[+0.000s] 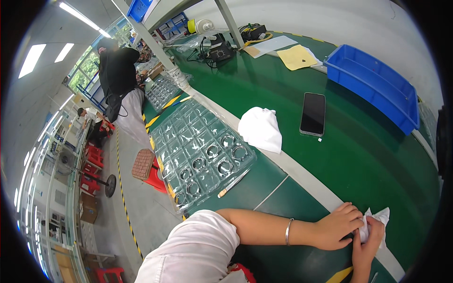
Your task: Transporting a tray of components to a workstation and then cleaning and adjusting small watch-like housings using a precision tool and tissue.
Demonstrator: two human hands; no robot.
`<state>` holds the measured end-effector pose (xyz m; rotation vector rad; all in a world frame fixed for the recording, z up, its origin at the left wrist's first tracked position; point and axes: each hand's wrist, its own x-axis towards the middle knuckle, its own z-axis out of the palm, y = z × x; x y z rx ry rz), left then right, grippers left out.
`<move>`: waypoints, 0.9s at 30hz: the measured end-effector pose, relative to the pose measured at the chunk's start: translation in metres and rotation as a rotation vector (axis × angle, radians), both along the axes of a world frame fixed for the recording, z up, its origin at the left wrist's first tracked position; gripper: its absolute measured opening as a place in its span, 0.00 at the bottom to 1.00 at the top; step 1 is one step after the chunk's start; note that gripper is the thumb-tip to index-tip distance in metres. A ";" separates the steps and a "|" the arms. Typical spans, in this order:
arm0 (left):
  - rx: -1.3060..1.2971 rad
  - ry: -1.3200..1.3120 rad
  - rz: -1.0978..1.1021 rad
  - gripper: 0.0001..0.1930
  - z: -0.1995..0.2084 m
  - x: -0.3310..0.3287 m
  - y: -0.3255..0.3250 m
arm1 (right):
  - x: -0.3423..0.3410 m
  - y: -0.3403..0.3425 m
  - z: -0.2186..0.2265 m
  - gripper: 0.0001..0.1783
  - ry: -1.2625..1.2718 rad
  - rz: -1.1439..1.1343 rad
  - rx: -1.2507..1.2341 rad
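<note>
Both my hands meet over a crumpled white cloth [383, 218] at the right edge of the green bench. My left hand [339, 227], with a silver bangle on its wrist, has its fingers bent and pressed against the cloth. From the other side, my right hand [369, 239] pinches the cloth between thumb and fingers. Whether something lies inside the folds is hidden. Left of my hands, a clear plastic tray [200, 146] holds several dark metal rings [225, 166] in its near compartments. A thin brush-like tool [231, 185] lies along the tray's edge.
Another white cloth [261, 129] and a black phone [313, 113] lie on the bench. Beyond are a blue bin [373, 85], yellow paper [296, 57] and a black control box [221, 52]. A red stool [155, 177] stands left; a co-worker [118, 78] works farther along.
</note>
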<state>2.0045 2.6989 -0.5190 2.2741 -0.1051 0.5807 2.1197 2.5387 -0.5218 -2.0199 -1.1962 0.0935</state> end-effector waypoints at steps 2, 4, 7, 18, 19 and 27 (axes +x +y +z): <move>-0.006 0.020 0.003 0.22 -0.001 -0.001 -0.003 | 0.001 -0.001 0.001 0.23 -0.016 0.020 -0.003; -0.006 0.020 0.001 0.22 -0.002 -0.004 -0.001 | -0.001 0.000 -0.001 0.23 -0.034 0.037 -0.007; -0.015 0.052 -0.004 0.23 -0.004 -0.010 0.002 | -0.005 0.003 -0.005 0.23 -0.049 0.050 -0.010; -0.023 0.043 0.005 0.21 -0.023 -0.043 0.018 | -0.036 0.028 -0.018 0.21 -0.100 0.038 -0.093; -0.014 0.045 -0.004 0.21 -0.023 -0.044 0.019 | -0.041 0.029 -0.015 0.21 -0.110 0.041 -0.099; 0.253 -0.059 0.324 0.05 0.058 -0.123 0.038 | -0.070 -0.006 0.005 0.19 -0.143 0.026 -0.084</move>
